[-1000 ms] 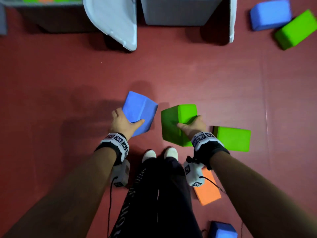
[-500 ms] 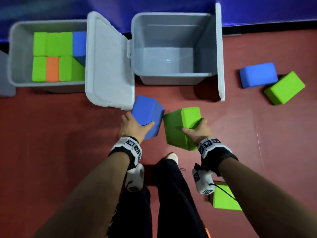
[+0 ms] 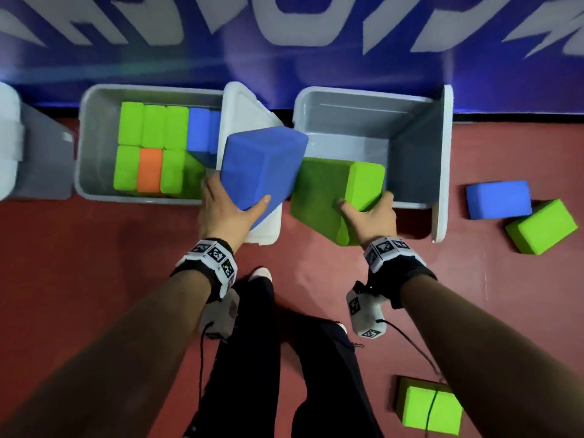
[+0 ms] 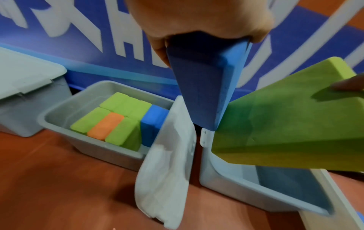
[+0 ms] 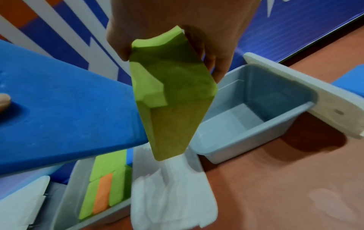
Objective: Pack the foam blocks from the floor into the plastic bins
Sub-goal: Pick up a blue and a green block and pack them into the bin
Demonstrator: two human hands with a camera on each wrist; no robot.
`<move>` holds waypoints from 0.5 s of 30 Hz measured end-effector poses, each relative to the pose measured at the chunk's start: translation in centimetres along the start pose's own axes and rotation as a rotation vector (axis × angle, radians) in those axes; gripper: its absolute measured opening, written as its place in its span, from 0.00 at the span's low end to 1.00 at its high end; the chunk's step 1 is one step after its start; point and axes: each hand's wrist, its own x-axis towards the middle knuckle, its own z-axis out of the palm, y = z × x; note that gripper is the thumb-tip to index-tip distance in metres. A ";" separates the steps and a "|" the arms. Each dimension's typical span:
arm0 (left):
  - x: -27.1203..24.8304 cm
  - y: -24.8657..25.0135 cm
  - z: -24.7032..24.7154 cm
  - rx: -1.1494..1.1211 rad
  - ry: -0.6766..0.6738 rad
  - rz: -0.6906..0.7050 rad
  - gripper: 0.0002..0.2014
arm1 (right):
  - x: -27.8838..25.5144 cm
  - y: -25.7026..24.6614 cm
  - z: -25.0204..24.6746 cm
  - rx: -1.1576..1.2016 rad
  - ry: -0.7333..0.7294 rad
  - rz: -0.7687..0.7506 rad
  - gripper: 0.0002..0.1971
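So the left hand (image 3: 227,210) is gripping a blue block (image 3: 259,167) and the right hand (image 3: 373,213) a green block (image 3: 328,197) — the empty bin (image 3: 407,147) ahead is waiting, the bin (image 3: 94,143) off to the left is sitting mostly packed, and three blocks are lying loose on the floor (image 3: 94,263).

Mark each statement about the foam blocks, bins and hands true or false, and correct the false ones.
1. The left hand holds a blue block. True.
2. The right hand holds an orange block. False: it grips a green block.
3. The right bin is full of blocks. False: no blocks lie in it.
4. The left bin holds one orange block. True.
5. No blocks remain on the floor. False: a blue floor block and others remain.
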 end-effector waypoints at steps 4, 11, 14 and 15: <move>5.1 -2.0 -6.8 -0.001 0.055 -0.026 0.44 | -1.1 -8.3 4.2 0.020 -0.071 -0.049 0.33; 8.7 -9.0 -10.3 -0.076 0.217 -0.225 0.43 | -0.9 -15.8 12.8 -0.028 -0.211 -0.097 0.37; 9.2 -11.6 -10.2 -0.122 0.294 -0.333 0.46 | -1.1 -16.3 15.7 -0.081 -0.305 -0.139 0.38; 9.4 -12.2 -10.2 -0.121 0.317 -0.357 0.45 | -1.3 -16.3 16.5 -0.097 -0.337 -0.148 0.38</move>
